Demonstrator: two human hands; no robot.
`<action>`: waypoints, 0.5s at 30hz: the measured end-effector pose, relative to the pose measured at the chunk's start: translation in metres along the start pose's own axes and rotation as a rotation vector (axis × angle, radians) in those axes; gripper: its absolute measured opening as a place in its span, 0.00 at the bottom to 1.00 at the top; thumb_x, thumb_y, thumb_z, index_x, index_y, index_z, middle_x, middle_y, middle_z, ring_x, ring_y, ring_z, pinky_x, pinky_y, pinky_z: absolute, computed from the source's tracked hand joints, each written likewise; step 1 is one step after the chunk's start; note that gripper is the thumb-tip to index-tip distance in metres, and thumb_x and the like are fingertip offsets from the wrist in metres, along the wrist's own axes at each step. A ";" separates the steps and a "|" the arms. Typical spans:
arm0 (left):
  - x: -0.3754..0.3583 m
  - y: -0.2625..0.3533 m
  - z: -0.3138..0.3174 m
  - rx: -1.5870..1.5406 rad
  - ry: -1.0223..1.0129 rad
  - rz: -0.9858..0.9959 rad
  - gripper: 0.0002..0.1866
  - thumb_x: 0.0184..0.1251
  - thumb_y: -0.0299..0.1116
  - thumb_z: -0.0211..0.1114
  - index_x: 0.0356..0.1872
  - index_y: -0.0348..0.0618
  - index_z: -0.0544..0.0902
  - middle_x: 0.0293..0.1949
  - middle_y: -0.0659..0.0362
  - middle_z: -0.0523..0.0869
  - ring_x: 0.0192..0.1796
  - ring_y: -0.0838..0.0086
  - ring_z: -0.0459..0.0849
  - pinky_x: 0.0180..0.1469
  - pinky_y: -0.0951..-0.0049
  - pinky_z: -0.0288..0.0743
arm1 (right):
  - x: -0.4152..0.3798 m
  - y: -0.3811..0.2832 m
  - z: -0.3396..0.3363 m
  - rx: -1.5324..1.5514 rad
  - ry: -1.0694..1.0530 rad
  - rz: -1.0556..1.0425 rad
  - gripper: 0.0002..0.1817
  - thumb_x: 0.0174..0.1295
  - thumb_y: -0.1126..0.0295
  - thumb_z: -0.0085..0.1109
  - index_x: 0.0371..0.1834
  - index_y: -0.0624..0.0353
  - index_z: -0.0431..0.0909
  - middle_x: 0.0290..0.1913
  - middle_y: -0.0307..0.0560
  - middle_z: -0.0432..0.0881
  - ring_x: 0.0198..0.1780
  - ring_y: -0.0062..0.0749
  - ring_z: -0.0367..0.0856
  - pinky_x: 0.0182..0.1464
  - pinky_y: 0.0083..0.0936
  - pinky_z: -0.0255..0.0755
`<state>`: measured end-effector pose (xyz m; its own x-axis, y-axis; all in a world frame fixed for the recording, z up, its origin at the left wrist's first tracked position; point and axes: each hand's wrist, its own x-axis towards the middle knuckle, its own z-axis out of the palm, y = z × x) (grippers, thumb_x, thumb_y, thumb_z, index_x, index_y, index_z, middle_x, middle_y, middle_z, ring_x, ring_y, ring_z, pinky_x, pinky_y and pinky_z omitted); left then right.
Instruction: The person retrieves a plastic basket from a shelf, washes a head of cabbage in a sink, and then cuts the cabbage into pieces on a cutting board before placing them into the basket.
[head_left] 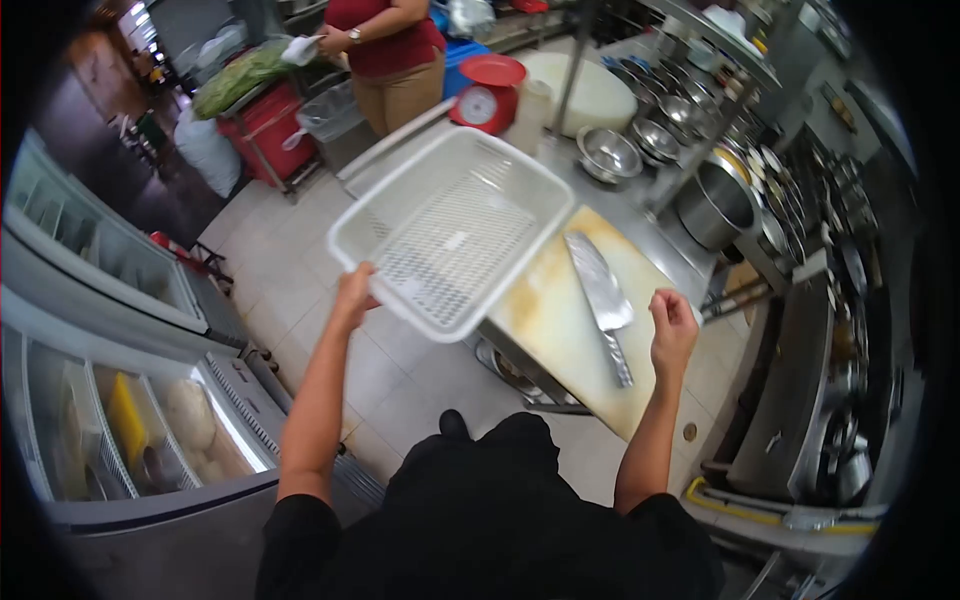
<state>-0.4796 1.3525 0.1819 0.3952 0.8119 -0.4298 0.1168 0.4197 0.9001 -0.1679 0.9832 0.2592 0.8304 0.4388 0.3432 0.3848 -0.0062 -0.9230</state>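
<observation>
White perforated plastic basket [455, 232] hung tilted off the cutting board's [560, 310] left edge, gripped at its near rim by the left hand [355, 292], while the right hand [673, 325], loosely open and empty, hovered just right of the cleaver [602, 296] lying lengthwise along the board.

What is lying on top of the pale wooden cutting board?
On the pale wooden cutting board lies a broad steel cleaver, blade away from the person. The white perforated plastic basket, held by the left hand, covers the board's far corner; what is under it cannot be seen.
</observation>
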 end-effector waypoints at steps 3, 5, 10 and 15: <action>0.015 -0.005 0.024 0.085 -0.045 0.030 0.23 0.67 0.46 0.51 0.47 0.32 0.78 0.37 0.50 0.86 0.36 0.64 0.87 0.40 0.61 0.84 | -0.021 -0.052 0.043 -0.037 -0.189 -0.007 0.06 0.64 0.74 0.59 0.39 0.66 0.78 0.33 0.35 0.76 0.35 0.15 0.71 0.40 0.13 0.66; 0.009 0.005 0.039 -0.016 -0.159 -0.015 0.26 0.67 0.47 0.56 0.50 0.29 0.76 0.41 0.48 0.85 0.36 0.64 0.86 0.35 0.66 0.85 | -0.030 -0.065 0.066 0.009 -0.227 0.013 0.07 0.62 0.72 0.60 0.34 0.65 0.75 0.28 0.35 0.72 0.30 0.16 0.69 0.34 0.15 0.65; 0.017 0.010 0.017 0.223 -0.460 -0.139 0.42 0.64 0.66 0.53 0.55 0.29 0.74 0.51 0.49 0.81 0.48 0.61 0.84 0.39 0.64 0.84 | -0.045 -0.099 0.138 0.721 -0.435 0.231 0.17 0.64 0.63 0.61 0.26 0.57 0.63 0.19 0.33 0.62 0.17 0.15 0.57 0.18 0.17 0.52; 0.042 0.038 -0.087 0.460 -0.990 -0.253 0.42 0.65 0.63 0.56 0.64 0.31 0.68 0.48 0.52 0.82 0.41 0.72 0.86 0.32 0.74 0.79 | -0.050 -0.096 0.226 0.726 -0.827 0.388 0.22 0.58 0.66 0.67 0.19 0.54 0.59 0.17 0.32 0.60 0.18 0.16 0.56 0.20 0.17 0.52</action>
<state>-0.5376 1.4381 0.1920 0.8388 -0.0427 -0.5427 0.5413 0.1708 0.8233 -0.3373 1.1648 0.2909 0.2234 0.9737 0.0448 -0.3809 0.1295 -0.9155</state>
